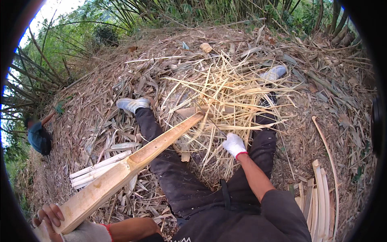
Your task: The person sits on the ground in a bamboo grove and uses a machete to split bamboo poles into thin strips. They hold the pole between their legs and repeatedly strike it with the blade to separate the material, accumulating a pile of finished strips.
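Observation:
A long split bamboo piece (129,163) slants across my left thigh, from the lower left to the middle of the view. My left hand (60,224), in a white glove with bare fingers, is wrapped around its near end. Between my legs, my white-gloved right hand (234,145) is closed on a knife, whose thin, dark, partly blurred blade (217,128) reaches toward the bamboo's far tip. Whether the blade touches the bamboo I cannot tell. Beneath the tip lies a flat wooden piece (188,111), partly covered by pale shavings.
A heap of thin bamboo shavings (229,86) spreads between my outstretched legs. Several pale split strips (96,169) lie at left, more strips (320,193) at lower right. Dry leaves cover the ground. A person (38,135) is at far left; bamboo clumps (338,20) stand behind.

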Available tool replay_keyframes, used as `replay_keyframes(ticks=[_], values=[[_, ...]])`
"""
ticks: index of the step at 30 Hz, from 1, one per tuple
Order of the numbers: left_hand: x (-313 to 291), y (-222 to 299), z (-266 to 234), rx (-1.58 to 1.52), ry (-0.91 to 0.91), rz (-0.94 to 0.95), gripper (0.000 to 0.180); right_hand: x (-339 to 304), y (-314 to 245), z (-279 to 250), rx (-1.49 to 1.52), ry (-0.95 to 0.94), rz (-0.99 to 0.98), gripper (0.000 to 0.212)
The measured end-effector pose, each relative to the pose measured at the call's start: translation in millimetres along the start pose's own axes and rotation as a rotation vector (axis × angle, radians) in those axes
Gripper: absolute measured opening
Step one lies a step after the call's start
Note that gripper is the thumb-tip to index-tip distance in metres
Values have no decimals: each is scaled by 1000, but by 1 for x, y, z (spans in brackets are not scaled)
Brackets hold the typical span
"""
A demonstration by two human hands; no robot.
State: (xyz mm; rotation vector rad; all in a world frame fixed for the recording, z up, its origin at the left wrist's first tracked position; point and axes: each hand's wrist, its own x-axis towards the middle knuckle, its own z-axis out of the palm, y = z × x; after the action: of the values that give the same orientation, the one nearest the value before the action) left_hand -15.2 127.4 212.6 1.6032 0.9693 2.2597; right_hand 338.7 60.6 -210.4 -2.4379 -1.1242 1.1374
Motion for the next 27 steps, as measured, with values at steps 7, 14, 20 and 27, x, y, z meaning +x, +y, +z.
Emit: replay_keyframes(ticks=[7,14,20,27], values=[[-28,17,34,-44,100,27,22,22,33,46,382,-68,2,33],[-35,23,8,-592,-200,-20,37,-33,-22,24,501,-95,29,30],[-37,26,3,-684,-206,60,43,-128,-31,-20,108,-21,-75,27],[-42,33,-2,-701,-222,43,41,-192,-43,-29,232,188,-349,23]])
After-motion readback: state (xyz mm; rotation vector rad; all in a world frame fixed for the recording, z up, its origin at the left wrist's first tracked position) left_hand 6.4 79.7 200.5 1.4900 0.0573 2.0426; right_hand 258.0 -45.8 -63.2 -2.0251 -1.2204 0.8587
